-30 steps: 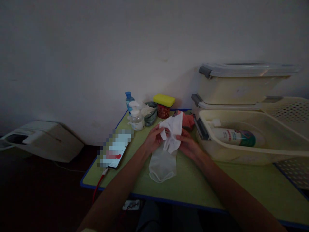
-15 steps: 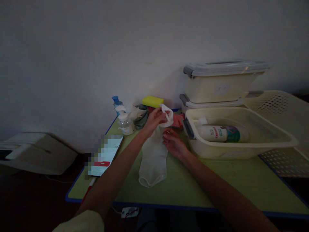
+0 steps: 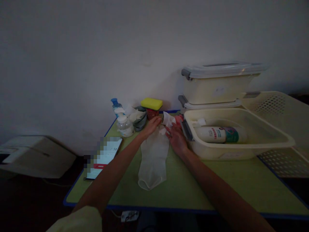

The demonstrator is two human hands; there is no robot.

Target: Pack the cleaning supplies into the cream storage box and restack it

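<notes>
A limp, translucent white glove (image 3: 153,161) lies lengthwise on the table, its open rolled cuff towards me. Its far end is partly hidden by my hands. My left hand (image 3: 152,125) has its fingers closed at the far left corner of the glove. From the right, my right hand (image 3: 178,138) reaches in with curled fingers at the same end. Between and beyond my fingertips stands a crumpled, more opaque white piece (image 3: 168,118); whether it belongs to the glove I cannot tell. Some pink cloth (image 3: 179,119) shows just behind my right hand.
A phone (image 3: 106,158) lies left on the table (image 3: 193,187). Behind it stand a pump bottle (image 3: 125,127), a blue-capped bottle (image 3: 116,105), a grey bag (image 3: 140,121) and a yellow sponge (image 3: 151,103) on a red basket (image 3: 152,113). An open tub (image 3: 236,151) holds a white-and-green bottle (image 3: 217,134); lidded boxes (image 3: 219,88) stand behind.
My left hand has come down with the white piece, which was held raised. My right hand has moved slightly forward and right, up against that piece. The cuff end stays in place.
</notes>
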